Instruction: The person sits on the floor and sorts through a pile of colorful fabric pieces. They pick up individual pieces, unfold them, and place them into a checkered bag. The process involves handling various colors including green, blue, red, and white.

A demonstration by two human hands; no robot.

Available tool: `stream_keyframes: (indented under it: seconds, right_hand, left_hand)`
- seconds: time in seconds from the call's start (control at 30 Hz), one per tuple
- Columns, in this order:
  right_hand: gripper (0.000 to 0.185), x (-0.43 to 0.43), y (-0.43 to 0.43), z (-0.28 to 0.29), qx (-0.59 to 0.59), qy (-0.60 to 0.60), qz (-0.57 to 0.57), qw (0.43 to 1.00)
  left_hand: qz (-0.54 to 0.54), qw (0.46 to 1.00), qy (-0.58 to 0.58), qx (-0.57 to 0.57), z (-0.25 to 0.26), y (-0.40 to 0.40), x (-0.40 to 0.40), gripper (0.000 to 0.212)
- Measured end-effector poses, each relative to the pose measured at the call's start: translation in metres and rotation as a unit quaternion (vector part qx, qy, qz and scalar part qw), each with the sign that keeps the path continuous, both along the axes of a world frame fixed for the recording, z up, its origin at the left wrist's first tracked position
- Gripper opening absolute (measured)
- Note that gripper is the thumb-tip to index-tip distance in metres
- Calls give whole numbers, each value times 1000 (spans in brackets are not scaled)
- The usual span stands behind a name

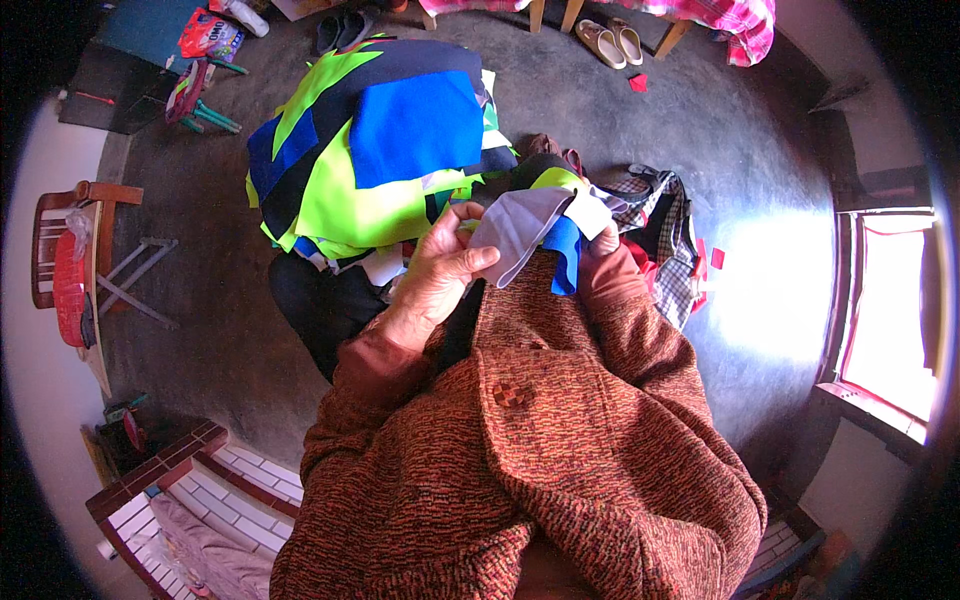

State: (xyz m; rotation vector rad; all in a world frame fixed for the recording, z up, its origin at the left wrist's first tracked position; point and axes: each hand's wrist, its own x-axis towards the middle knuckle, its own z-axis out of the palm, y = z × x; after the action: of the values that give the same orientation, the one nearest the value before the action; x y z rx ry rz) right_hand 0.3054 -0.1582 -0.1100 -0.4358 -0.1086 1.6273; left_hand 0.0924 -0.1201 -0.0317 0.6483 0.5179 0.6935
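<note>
My left hand [439, 281] pinches a pale lilac cloth piece [521, 229] between thumb and fingers, above my lap. Opposite it, my right hand [606, 244] grips the other side of the small bundle, its fingers partly hidden by cloth. A white scrap [587, 212] lies over that hand, and a blue strip [566, 251] hangs below it. Just beyond, a neon yellow scrap [559, 178] shows. In front of me to the left rises a large heap of cut cloth, with a blue piece [420, 127] and a neon yellow piece [360, 210] on top.
A checked cloth item with dark straps [675, 262] lies on the floor [757, 165] at right, near red scraps [718, 259]. Tan slippers [609, 45] sit at the back. A small stool [191, 94] and a wooden chair [67, 247] stand left, with a bright window [896, 315] far right.
</note>
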Motion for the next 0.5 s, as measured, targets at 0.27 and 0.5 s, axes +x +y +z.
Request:
stream_keyframes:
  seconds: [0.27, 0.5]
  right_hand:
    - [62, -5, 5, 5, 23, 0, 26, 999]
    - [61, -9, 5, 5, 53, -8, 70, 996]
  left_hand:
    - [50, 998, 10, 40, 17, 13, -18, 46]
    - [85, 991, -88, 47, 48, 31, -3, 36]
